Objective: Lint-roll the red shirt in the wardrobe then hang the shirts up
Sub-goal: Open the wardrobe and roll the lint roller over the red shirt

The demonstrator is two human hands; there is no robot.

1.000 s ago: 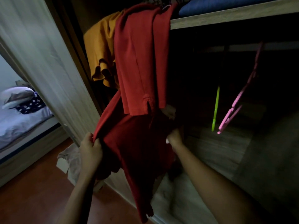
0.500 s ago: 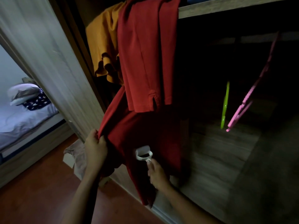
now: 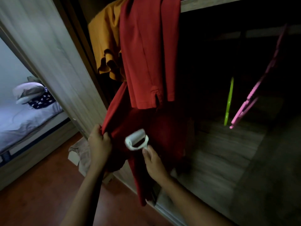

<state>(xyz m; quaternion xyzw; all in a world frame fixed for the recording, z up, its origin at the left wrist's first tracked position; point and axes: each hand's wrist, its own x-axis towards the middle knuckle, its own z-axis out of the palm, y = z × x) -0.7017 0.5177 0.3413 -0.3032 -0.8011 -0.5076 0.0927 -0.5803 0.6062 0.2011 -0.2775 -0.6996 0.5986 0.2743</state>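
Lint-rolling is under way. The left hand (image 3: pixel 99 142) clenches its fingers on the hem of the hanging red cotton shirt (image 3: pixel 149 54) at centre frame, stretching it. The right hand (image 3: pixel 154 162) grips the white plastic lint roller (image 3: pixel 136 141) against the cloth. The next move is probably a firm stroke along the taut panel. A mustard-yellow shirt (image 3: pixel 105 46) crowds in at upper left, and a green plastic hanger (image 3: pixel 228 101) and a pink plastic hanger (image 3: pixel 254 95) dangle at right.

A reddish-brown wooden floor (image 3: pixel 40 201) fills the lower left of the frame. On it, against the foot of the wardrobe at lower centre, lies a crumpled beige cloth (image 3: pixel 83 154), with a small white box-like thing (image 3: pixel 73 158) showing at its left edge. At the far left stands a low bed with a pale wooden frame (image 3: pixel 32 152) and a rumpled white sheet (image 3: pixel 24 121). A pale grey pillow (image 3: pixel 27 90) and a dark star-patterned cushion (image 3: pixel 40 101) lie on it, touching. The grey wood-grain wardrobe base (image 3: pixel 219 152) spreads across the lower right, and a light wooden shelf edge (image 3: pixel 203 3) crosses the upper right.
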